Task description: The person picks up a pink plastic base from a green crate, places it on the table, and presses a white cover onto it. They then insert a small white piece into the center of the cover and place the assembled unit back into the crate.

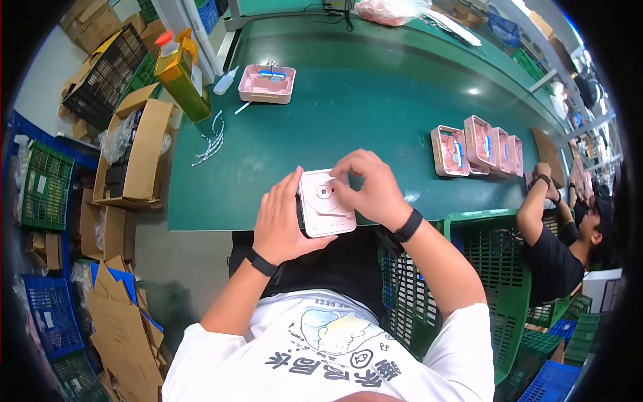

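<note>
A pale pink, square housing (320,209) with rounded corners is held just over the table's near edge. On its upper face are a round disc with a dark centre and a raised curved bar. My left hand (276,218) grips it from the left side, thumb along the bottom edge. My right hand (370,184) reaches in from the right, thumb and forefinger brought together beside the disc. Whatever may be between those fingertips is too small to make out. Both wrists wear dark bands.
On the green table (362,100), an open pink housing (268,94) lies near a small white bottle (226,81), a yellow-green can (181,77) and loose wires (212,144). Several open pink housings (480,144) stand right. A green crate (492,268) adjoins the table; a co-worker (559,248) works beyond.
</note>
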Motion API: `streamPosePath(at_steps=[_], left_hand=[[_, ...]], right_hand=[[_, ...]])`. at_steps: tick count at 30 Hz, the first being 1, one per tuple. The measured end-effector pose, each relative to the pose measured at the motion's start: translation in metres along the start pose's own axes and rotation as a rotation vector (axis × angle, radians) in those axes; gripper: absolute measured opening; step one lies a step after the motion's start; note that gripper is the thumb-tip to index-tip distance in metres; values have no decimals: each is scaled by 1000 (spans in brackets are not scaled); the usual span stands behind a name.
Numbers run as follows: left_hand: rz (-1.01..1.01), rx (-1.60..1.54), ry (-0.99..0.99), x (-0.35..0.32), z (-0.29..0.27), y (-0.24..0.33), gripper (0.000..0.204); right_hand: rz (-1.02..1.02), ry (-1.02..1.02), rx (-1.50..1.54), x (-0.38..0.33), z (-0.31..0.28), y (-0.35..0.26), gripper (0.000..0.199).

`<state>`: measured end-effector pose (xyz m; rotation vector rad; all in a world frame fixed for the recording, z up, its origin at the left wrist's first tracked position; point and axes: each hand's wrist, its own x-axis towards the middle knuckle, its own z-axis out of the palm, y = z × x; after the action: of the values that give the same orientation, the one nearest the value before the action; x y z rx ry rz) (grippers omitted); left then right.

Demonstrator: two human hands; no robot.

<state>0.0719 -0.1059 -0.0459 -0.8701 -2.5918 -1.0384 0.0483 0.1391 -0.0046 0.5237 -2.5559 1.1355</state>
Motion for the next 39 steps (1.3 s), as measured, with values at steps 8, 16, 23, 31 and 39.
streamPosePath(at_steps=[8,16,23,31,39], left_hand=[[-9,52,38,3,5,3,133],[43,105,58,4,5,5,127],[45,102,81,2,4,5,124],[52,114,83,2,5,2,124],[20,89,62,1,4,4,121]], right_hand=[[287,-111,267,1,0,5,15],[364,-234,318,-3,-4,3,16],[201,-129,249,-6,-7,-3,17],[283,-203,168,-1,0,-2,17],[173,-150,181,-2,-6,-3,21]])
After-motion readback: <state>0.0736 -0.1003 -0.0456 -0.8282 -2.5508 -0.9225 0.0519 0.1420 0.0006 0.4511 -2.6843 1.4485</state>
